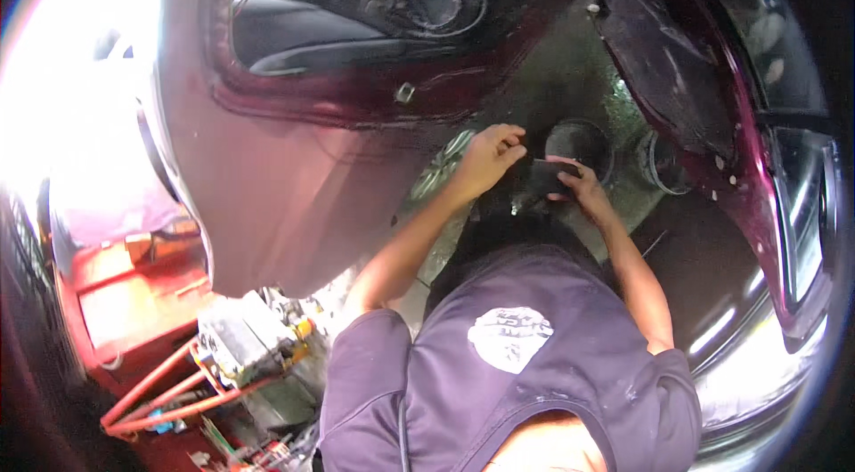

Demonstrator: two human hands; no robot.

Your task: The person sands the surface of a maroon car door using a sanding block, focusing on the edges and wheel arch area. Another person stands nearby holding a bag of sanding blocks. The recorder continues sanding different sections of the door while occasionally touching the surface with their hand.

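Observation:
My right hand (pixel 585 190) grips a small dark, flat-edged piece (pixel 554 178) in front of my torso; its exact kind is too dark to tell. Just left of it, my left hand (pixel 488 158) is raised with fingers bent toward the thumb in a pinch. Whatever those fingertips hold, if anything, is too small to make out. Both hands are between a maroon car door (pixel 303 196) on the left and another maroon car body part (pixel 757 205) on the right.
The left door has an opening with a round speaker-like ring (pixel 445 4). Beyond my hands stands a dark round container (pixel 579 147), with another round rim (pixel 663 162) to its right. At lower left are a red cabinet (pixel 142 312) and a metal machine (pixel 254 334) near an orange-red tubular frame (pixel 147 405).

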